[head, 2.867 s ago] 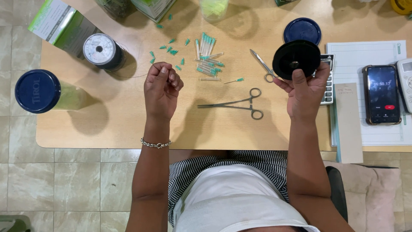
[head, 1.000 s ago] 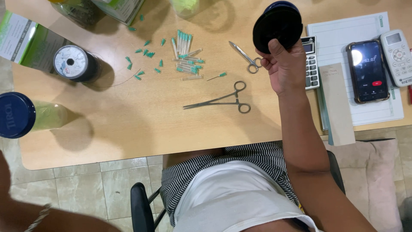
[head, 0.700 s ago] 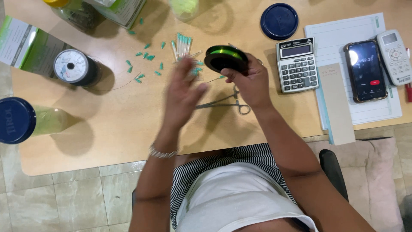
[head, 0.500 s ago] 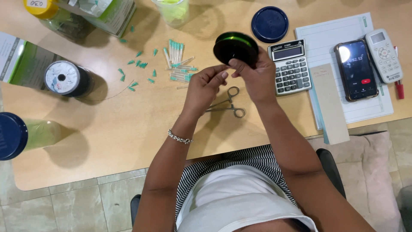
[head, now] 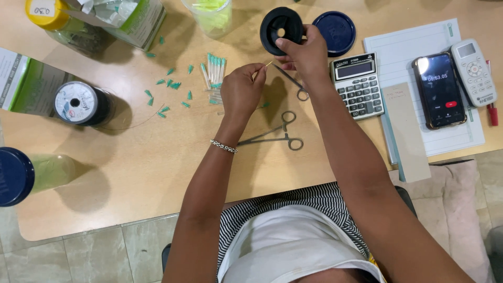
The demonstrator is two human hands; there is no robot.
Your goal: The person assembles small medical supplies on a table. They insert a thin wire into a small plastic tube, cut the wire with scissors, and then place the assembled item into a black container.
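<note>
1. Right hand point(head: 309, 52) grips a black spool point(head: 281, 30) by its rim, held up over the far edge of the desk point(head: 157, 173), thumb across the spool's near side.
2. Left hand point(head: 242, 89) is pinched shut, thumb and forefinger on a thin pale needle-like piece point(head: 269, 64) whose tip points at the right hand. Can't tell if a thread runs from it.
3. The two hands sit just beside each other, mid-desk toward the far edge.
4. Below the right hand: small scissors point(head: 293, 86) flat on the desk. Nearer the front edge: steel forceps point(head: 277, 135), handles to the right, untouched.
5. Left of the left hand: bundle of green-capped needles point(head: 214, 71), with loose green caps point(head: 167, 91) scattered further left.
6. Right of the spool: dark blue lid point(head: 335, 31), just beside it. Calculator point(head: 358, 85) near the right forearm.
7. Right edge: paper pad point(head: 419, 57) carrying a phone point(head: 439, 90) and a white remote point(head: 474, 72).
8. Left edge: black wire reel point(head: 81, 103), blue-lidded jar point(head: 21, 175) lying on its side.
9. Far-left corner: yellow-lidded jar point(head: 50, 15).
</note>
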